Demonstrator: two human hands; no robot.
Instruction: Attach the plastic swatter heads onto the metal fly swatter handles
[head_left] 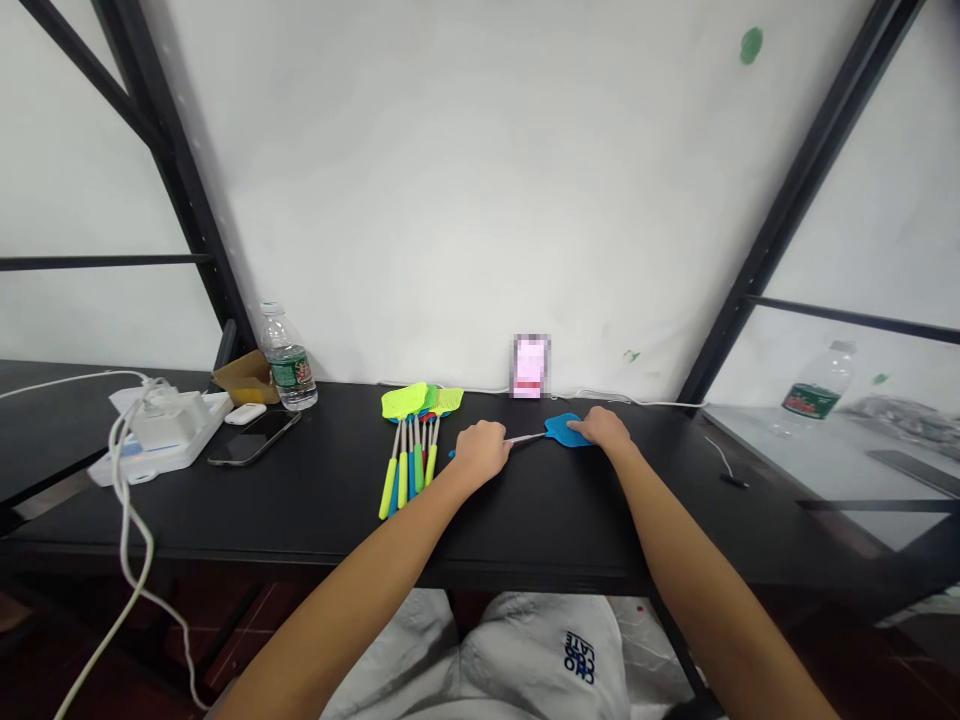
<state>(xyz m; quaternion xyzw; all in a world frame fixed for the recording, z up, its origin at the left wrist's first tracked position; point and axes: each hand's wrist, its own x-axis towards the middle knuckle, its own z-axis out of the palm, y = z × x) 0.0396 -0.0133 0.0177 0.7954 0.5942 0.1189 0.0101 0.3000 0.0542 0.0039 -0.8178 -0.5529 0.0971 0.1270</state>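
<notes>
A blue fly swatter (561, 430) lies across the black table (315, 510) in front of me. My left hand (480, 453) is closed around its handle end, where a thin silver rod comes out toward the right. My right hand (602, 429) rests on the blue head with the fingers curled over it. To the left of my left hand lies a bundle of several fly swatters (414, 440) with yellow-green heads and green and blue handles.
A water bottle (286, 358), a torn cardboard piece (246, 378), a black phone (253, 438) and a white charger with cables (161, 425) sit at the left. A small pink object (531, 366) leans against the white wall. Another bottle (814, 392) stands on the right-hand surface.
</notes>
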